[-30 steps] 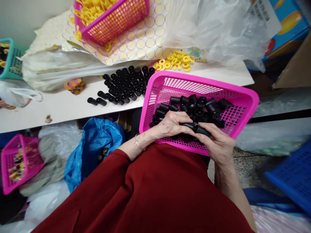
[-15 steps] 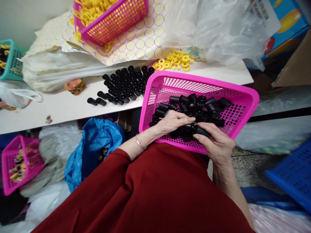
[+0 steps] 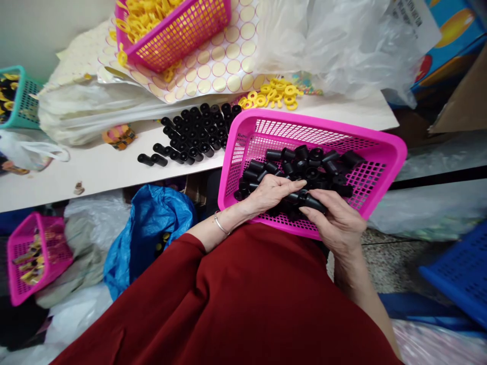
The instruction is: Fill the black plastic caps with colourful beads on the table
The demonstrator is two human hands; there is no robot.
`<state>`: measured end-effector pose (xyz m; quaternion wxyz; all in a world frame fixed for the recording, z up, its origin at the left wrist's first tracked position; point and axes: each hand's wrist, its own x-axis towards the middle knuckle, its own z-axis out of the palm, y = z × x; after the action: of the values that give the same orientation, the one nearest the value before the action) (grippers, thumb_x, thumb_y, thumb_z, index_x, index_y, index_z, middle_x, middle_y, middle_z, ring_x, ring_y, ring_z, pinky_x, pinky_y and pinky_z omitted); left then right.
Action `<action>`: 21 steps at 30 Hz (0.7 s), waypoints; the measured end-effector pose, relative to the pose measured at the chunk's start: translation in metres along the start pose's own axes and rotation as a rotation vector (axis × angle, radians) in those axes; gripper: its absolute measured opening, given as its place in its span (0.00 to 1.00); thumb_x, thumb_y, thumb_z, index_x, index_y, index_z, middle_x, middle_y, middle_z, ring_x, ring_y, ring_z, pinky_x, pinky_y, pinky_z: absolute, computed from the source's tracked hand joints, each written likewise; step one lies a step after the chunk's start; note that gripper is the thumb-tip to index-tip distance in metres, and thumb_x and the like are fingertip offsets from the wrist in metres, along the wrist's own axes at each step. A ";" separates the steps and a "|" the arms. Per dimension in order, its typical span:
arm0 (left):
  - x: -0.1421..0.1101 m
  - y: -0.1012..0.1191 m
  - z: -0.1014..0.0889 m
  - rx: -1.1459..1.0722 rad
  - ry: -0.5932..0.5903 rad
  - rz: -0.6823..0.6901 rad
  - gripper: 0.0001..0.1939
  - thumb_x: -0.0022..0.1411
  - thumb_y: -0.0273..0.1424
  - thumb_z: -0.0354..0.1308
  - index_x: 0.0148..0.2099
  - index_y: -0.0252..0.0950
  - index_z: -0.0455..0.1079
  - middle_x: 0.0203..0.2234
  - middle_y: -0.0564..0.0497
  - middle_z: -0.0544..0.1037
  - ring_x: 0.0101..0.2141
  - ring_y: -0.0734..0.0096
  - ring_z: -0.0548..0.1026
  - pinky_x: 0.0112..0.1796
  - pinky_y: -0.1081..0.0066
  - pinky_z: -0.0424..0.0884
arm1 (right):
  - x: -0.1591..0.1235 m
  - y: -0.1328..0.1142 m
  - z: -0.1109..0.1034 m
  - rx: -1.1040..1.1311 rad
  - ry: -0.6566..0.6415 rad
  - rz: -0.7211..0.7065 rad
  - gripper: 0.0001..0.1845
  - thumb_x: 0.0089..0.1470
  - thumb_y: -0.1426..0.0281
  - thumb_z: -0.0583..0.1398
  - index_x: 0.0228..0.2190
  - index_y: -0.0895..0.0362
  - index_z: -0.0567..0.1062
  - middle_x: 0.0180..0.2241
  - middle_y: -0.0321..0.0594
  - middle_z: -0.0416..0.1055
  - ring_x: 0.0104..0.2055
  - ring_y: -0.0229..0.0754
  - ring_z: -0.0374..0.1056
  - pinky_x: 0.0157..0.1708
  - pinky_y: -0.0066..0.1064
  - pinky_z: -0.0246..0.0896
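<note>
A pink plastic basket (image 3: pixel 384 152) holds a pile of short black plastic cylinders (image 3: pixel 314 157). Over its near side, my right hand (image 3: pixel 338 218) pinches a black plastic cylinder (image 3: pixel 314 204) between thumb and fingers. My left hand (image 3: pixel 272 193) meets it end to end, fingers closed on another black piece (image 3: pixel 293 197) that is mostly hidden under the thumb. The two pieces touch or nearly touch; whether they are joined I cannot tell. Upright black cylinders (image 3: pixel 198 129) stand in rows on the white table to the left of the basket.
Yellow ring-shaped pieces (image 3: pixel 272 94) lie behind the basket. A pink basket of yellow pieces (image 3: pixel 182 38) stands farther back on a sticker sheet (image 3: pixel 218 68). Clear plastic bags (image 3: pixel 342 45) cover the back right. A blue sack (image 3: pixel 146 228) is below the table (image 3: pixel 95 177).
My right hand has shifted slightly left, bringing its cylinder closer against the piece at my left hand. The view has moved a little; the rows on the table look the same.
</note>
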<state>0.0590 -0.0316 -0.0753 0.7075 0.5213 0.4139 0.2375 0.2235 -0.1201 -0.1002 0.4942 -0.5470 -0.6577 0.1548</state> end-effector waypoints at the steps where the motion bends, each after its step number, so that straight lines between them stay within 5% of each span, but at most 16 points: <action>1: 0.000 0.001 0.000 0.009 0.011 0.007 0.33 0.51 0.60 0.62 0.19 0.33 0.66 0.17 0.59 0.60 0.22 0.81 0.54 0.26 0.70 0.48 | 0.000 0.000 0.000 -0.011 -0.009 -0.018 0.17 0.54 0.69 0.68 0.46 0.51 0.80 0.42 0.41 0.79 0.41 0.43 0.77 0.42 0.36 0.76; 6: 0.001 -0.004 0.001 0.068 0.010 0.066 0.31 0.56 0.57 0.61 0.19 0.34 0.66 0.16 0.58 0.60 0.23 0.80 0.56 0.26 0.70 0.52 | 0.000 -0.001 0.000 -0.031 -0.027 -0.030 0.16 0.55 0.69 0.68 0.47 0.52 0.80 0.42 0.42 0.79 0.41 0.44 0.77 0.42 0.37 0.76; 10: -0.001 -0.011 0.005 0.089 -0.036 0.164 0.23 0.62 0.50 0.60 0.31 0.34 0.75 0.24 0.55 0.72 0.28 0.78 0.67 0.32 0.72 0.63 | -0.002 -0.001 0.008 -0.029 -0.014 -0.004 0.18 0.55 0.68 0.67 0.49 0.51 0.78 0.42 0.41 0.79 0.42 0.44 0.77 0.43 0.36 0.77; 16: -0.003 -0.002 0.014 0.267 -0.056 0.159 0.19 0.71 0.44 0.49 0.45 0.36 0.74 0.38 0.48 0.78 0.39 0.69 0.74 0.43 0.68 0.72 | -0.009 0.002 0.024 -0.121 0.066 0.106 0.27 0.61 0.64 0.61 0.60 0.51 0.68 0.51 0.48 0.76 0.51 0.49 0.75 0.52 0.44 0.74; 21: -0.016 0.005 0.007 0.502 -0.145 0.165 0.21 0.71 0.39 0.49 0.60 0.36 0.68 0.57 0.42 0.74 0.60 0.59 0.69 0.60 0.58 0.66 | -0.018 -0.003 0.032 -0.045 -0.165 0.018 0.45 0.64 0.54 0.56 0.72 0.51 0.40 0.71 0.54 0.48 0.72 0.57 0.50 0.65 0.55 0.58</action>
<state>0.0566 -0.0458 -0.0641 0.5624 0.7277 0.3643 0.1464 0.1940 -0.1257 -0.1218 0.4245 -0.5491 -0.6946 0.1892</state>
